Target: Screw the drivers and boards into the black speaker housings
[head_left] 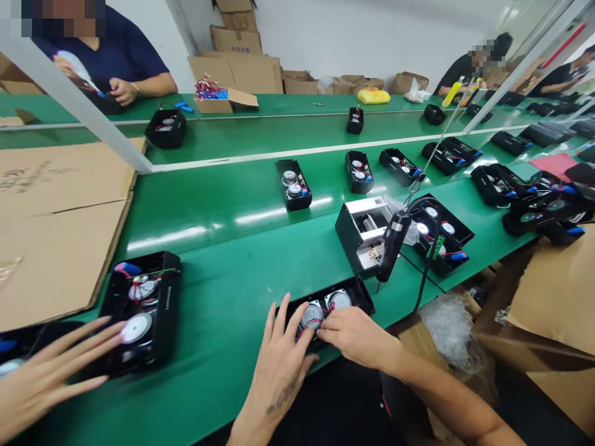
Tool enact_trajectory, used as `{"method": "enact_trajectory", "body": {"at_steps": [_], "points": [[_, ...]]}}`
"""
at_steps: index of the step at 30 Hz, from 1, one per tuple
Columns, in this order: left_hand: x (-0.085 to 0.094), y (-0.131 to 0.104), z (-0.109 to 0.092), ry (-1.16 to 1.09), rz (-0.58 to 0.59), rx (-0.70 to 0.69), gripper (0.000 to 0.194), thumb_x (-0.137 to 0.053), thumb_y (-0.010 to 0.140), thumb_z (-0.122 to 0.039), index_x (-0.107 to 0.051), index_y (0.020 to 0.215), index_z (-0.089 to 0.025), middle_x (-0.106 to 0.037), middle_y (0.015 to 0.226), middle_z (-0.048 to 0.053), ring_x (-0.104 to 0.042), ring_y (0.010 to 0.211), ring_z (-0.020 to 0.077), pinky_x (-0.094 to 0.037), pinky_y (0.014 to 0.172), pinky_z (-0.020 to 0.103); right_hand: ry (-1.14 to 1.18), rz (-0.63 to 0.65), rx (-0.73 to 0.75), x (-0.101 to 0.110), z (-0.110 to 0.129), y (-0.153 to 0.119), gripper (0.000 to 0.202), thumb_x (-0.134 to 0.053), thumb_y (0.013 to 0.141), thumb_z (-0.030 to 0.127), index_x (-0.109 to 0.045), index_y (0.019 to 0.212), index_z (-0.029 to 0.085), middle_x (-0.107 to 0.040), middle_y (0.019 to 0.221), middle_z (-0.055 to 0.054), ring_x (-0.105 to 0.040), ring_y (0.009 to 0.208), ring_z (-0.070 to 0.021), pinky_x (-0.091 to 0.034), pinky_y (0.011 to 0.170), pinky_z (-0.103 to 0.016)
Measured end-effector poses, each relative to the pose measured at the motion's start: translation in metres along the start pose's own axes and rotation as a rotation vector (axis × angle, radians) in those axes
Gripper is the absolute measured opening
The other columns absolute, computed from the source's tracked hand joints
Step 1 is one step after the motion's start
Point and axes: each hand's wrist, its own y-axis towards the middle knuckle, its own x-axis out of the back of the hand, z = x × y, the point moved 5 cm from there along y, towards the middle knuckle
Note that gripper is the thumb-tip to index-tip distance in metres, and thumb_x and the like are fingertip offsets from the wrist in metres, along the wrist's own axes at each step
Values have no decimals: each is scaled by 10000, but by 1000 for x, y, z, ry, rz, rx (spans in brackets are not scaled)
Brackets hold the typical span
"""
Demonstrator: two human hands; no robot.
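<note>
A black speaker housing with two round silver speakers lies at the near edge of the green bench. My left hand rests over its left part, fingers spread, fingertips touching the speaker and red wires. Pinched fingers of my right hand are at the housing's front side by the wires; what they hold is too small to name. Just beyond stands a black and silver box-shaped device, and a black electric screwdriver hangs beside it.
Another person's hand touches a black housing at the left. Cardboard lies behind it. More housings sit on the green line. Open housings and a cardboard box are at the right. People work across the bench.
</note>
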Motion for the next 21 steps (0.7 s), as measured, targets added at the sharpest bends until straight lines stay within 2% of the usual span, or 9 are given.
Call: {"method": "enact_trajectory", "body": {"at_steps": [5,9,13,16,19,21], "points": [[-10,5,1,-44,89,-13,391,-931,718,-253,-788,1082,-236,-690,1491,91,-436,1577,486,-424,1274,702,157,140,10,-2,-6,1,333,-573,963,35,-771,1206,149,-824,1056,-82,-730,959,-207,-492,800,-328],[-11,7,4,-114,106,-38,264,-921,735,-280,-813,975,-251,-713,1466,39,-414,1591,482,-392,1310,680,192,121,-37,-5,-8,-3,308,-614,925,89,-790,1170,151,-820,1042,-100,-730,938,-223,-504,813,-328],[-14,5,3,-104,110,-67,280,-912,756,-288,-819,1017,-249,-695,1496,37,-401,1594,487,-362,1317,689,148,64,-46,-12,-5,-6,280,-633,909,76,-795,1131,128,-819,1031,-124,-737,960,-242,-527,893,-357],[-17,14,8,-132,121,-86,271,-912,781,-297,-821,1030,-241,-712,1458,58,-424,1576,469,-359,1305,690,195,74,-70,-4,-8,1,249,-619,956,68,-801,1109,142,-832,1057,-118,-750,966,-228,-527,903,-347],[-20,39,26,-310,268,-57,259,-894,803,-292,-838,1056,-287,-729,1407,56,-466,1538,426,-367,1279,675,192,160,-110,14,-16,20,194,-723,947,156,-799,1125,149,-839,1035,-124,-765,935,-261,-514,862,-370],[-21,59,42,-452,413,-1,208,-900,787,-322,-850,987,-303,-731,1372,41,-541,1459,385,-401,1249,612,131,205,-142,28,-22,35,291,-782,915,209,-788,1198,140,-841,1050,-144,-776,940,-299,-501,867,-396]]}}
